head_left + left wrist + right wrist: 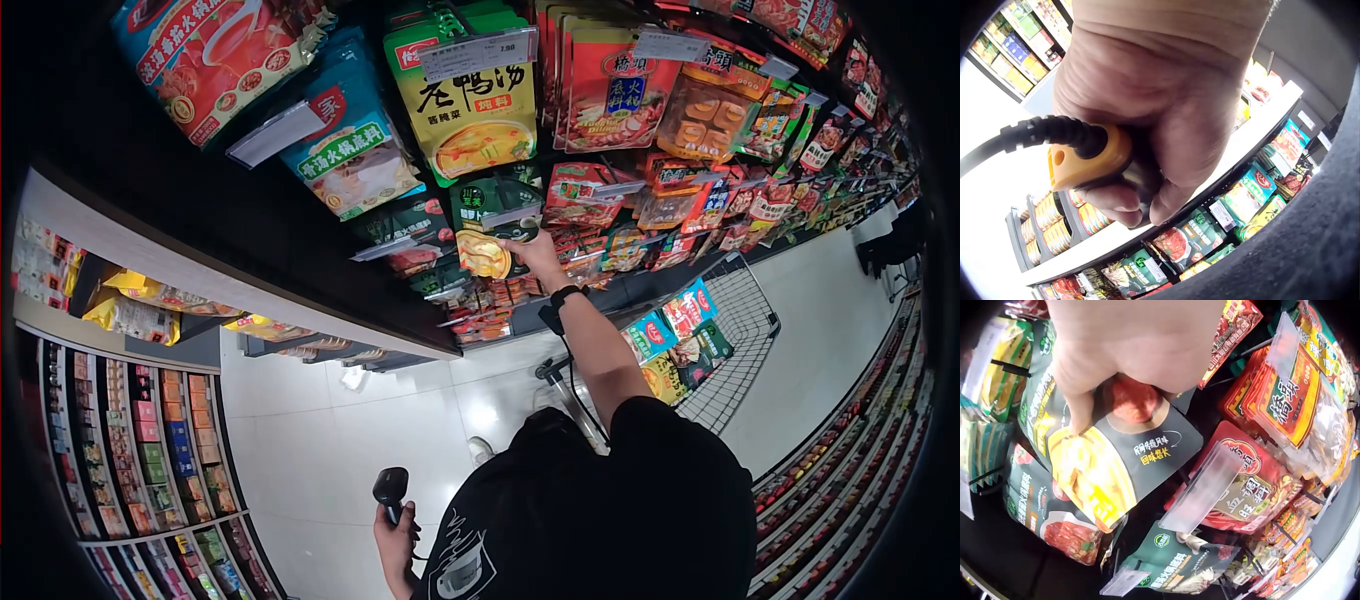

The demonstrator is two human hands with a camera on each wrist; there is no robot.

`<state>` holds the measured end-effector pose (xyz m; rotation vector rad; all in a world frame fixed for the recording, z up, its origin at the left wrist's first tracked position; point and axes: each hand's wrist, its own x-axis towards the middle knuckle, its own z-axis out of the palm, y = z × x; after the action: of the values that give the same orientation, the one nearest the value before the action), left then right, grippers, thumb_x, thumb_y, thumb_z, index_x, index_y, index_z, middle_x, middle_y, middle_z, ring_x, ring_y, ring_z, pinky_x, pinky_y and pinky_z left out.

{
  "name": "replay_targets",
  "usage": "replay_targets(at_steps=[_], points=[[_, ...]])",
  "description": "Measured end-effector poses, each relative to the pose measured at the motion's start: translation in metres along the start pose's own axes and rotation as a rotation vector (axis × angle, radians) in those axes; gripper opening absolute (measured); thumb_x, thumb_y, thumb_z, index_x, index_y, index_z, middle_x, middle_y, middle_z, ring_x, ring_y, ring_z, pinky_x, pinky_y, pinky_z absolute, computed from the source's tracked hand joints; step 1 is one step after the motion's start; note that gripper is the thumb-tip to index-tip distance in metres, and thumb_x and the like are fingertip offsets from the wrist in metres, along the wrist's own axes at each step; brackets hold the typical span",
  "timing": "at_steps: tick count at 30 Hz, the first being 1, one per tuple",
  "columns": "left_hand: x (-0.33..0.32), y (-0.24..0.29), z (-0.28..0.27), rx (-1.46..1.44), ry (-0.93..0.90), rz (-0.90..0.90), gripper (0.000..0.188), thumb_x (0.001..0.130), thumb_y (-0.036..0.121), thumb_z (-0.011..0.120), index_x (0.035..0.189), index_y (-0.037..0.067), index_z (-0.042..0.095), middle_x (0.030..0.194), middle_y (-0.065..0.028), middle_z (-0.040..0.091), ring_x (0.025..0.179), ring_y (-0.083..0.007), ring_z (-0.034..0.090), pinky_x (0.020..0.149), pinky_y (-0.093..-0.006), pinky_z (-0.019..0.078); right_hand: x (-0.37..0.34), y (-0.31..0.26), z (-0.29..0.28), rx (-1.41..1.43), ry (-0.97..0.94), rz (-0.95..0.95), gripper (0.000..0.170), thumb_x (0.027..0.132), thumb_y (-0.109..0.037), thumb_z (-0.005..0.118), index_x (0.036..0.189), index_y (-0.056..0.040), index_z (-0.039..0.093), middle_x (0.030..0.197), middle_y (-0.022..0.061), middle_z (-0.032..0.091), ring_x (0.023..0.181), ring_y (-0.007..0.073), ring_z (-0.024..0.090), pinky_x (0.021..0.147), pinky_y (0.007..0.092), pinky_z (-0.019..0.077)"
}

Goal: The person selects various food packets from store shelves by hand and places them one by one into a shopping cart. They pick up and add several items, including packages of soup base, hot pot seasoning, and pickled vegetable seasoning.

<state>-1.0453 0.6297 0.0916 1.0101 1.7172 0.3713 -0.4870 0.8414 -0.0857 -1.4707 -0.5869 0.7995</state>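
My right hand (540, 258) reaches up to the hanging display and grips a dark green soup-seasoning packet (1166, 447) printed with a yellow soup picture. In the right wrist view the thumb lies across the packet's front, and the other fingers are mostly hidden. The packet tilts among its neighbours, over another dark green packet (1072, 534). Low at my left side, my left hand (394, 545) holds a black barcode scanner (391, 484) by its handle. The scanner's yellow handle end (1100, 159) and coiled black cable (1041, 132) show in the left wrist view.
A wire shopping cart (750, 310) stands to the right, holding several packets (690, 308). Price tags (478, 54) stick out on hooks before the hanging packets. A red seasoning packet (1241, 481) hangs beside the gripped one. A shelf edge (250, 270) runs along the left.
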Motion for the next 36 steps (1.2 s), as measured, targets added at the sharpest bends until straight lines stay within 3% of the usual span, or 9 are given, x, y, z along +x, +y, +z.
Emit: replay_targets(at_steps=[1, 13, 17, 19, 22, 24, 28, 29, 36], points=[[-0.001, 0.0, -0.001, -0.002, 0.003, 0.0, 0.026, 0.101, 0.021, 0.077, 0.112, 0.005, 0.06, 0.065, -0.0021, 0.06, 0.049, -0.01, 0.053, 0.044, -0.0268, 0.039, -0.003, -0.003, -0.004, 0.012, -0.015, 0.0, 0.032, 0.084, -0.012, 0.092, 0.106, -0.0019, 0.07, 0.083, -0.0011, 0.07, 0.064, 0.0074, 0.057, 0.057, 0.0274, 0.0461], [0.006, -0.001, -0.003, 0.007, -0.009, 0.007, 0.029, 0.1, 0.023, 0.078, 0.115, 0.004, 0.061, 0.066, -0.0026, 0.06, 0.051, -0.0108, 0.054, 0.046, -0.028, 0.0409, -0.034, -0.016, -0.022, -0.126, 0.022, -0.117, 0.025, 0.088, -0.01, 0.089, 0.108, -0.0016, 0.075, 0.077, -0.0022, 0.069, 0.055, 0.0048, 0.049, 0.049, 0.0289, 0.0371], [0.009, 0.0, -0.006, 0.009, -0.03, 0.021, 0.03, 0.1, 0.023, 0.078, 0.117, 0.004, 0.062, 0.067, -0.0029, 0.061, 0.052, -0.011, 0.055, 0.047, -0.0282, 0.0423, -0.052, -0.015, -0.032, 0.042, -0.081, -0.013, 0.024, 0.087, -0.007, 0.089, 0.108, -0.0014, 0.078, 0.078, 0.0019, 0.073, 0.057, 0.0084, 0.059, 0.051, 0.0291, 0.0435], [0.01, -0.001, -0.008, 0.013, -0.039, 0.033, 0.03, 0.1, 0.023, 0.078, 0.117, 0.003, 0.062, 0.067, -0.0029, 0.061, 0.052, -0.0111, 0.055, 0.048, -0.0282, 0.0429, -0.066, -0.016, -0.033, 0.084, -0.084, -0.023, 0.023, 0.087, -0.007, 0.089, 0.106, -0.0007, 0.078, 0.073, 0.0002, 0.069, 0.051, 0.0066, 0.052, 0.047, 0.0289, 0.0367], [0.015, -0.006, -0.014, 0.006, -0.046, 0.062, 0.03, 0.1, 0.023, 0.078, 0.117, 0.003, 0.063, 0.066, -0.0029, 0.061, 0.053, -0.0112, 0.056, 0.048, -0.0281, 0.0436, -0.091, -0.028, -0.038, 0.058, -0.095, 0.058, 0.024, 0.088, -0.005, 0.087, 0.108, 0.001, 0.077, 0.085, 0.0033, 0.073, 0.065, 0.0094, 0.059, 0.06, 0.0296, 0.0437], [0.019, -0.011, -0.018, -0.014, -0.05, 0.073, 0.03, 0.1, 0.023, 0.078, 0.117, 0.003, 0.063, 0.066, -0.0028, 0.061, 0.053, -0.0113, 0.056, 0.048, -0.0281, 0.044, -0.111, -0.046, -0.041, -0.001, -0.094, 0.194, 0.03, 0.088, -0.002, 0.085, 0.116, 0.0031, 0.076, 0.112, 0.0093, 0.08, 0.096, 0.0155, 0.075, 0.088, 0.0321, 0.0589], [0.024, -0.016, -0.027, -0.014, -0.071, 0.086, 0.028, 0.1, 0.024, 0.078, 0.113, 0.004, 0.062, 0.065, -0.0029, 0.06, 0.051, -0.0109, 0.055, 0.046, -0.0278, 0.042, -0.141, -0.053, -0.035, 0.08, -0.11, 0.203, 0.028, 0.09, -0.002, 0.083, 0.117, 0.0027, 0.076, 0.113, 0.0096, 0.08, 0.098, 0.0158, 0.075, 0.088, 0.0319, 0.0595], [0.028, -0.021, -0.028, -0.023, -0.079, 0.102, 0.027, 0.099, 0.024, 0.078, 0.11, 0.006, 0.061, 0.065, -0.0029, 0.059, 0.049, -0.0104, 0.053, 0.044, -0.0272, 0.0395, -0.146, -0.046, -0.033, 0.083, -0.081, 0.184, 0.025, 0.089, -0.006, 0.085, 0.113, -0.0001, 0.079, 0.098, 0.0049, 0.081, 0.082, 0.0097, 0.071, 0.073, 0.0285, 0.0544], [0.042, -0.039, -0.049, -0.017, -0.157, 0.128, 0.028, 0.099, 0.023, 0.077, 0.112, 0.003, 0.062, 0.066, -0.003, 0.06, 0.053, -0.0124, 0.057, 0.049, -0.0292, 0.0456, -0.208, -0.043, -0.011, 0.256, -0.112, 0.196, 0.032, 0.087, -0.003, 0.087, 0.116, 0.0019, 0.075, 0.109, 0.0079, 0.078, 0.094, 0.0141, 0.073, 0.086, 0.0316, 0.0569]])
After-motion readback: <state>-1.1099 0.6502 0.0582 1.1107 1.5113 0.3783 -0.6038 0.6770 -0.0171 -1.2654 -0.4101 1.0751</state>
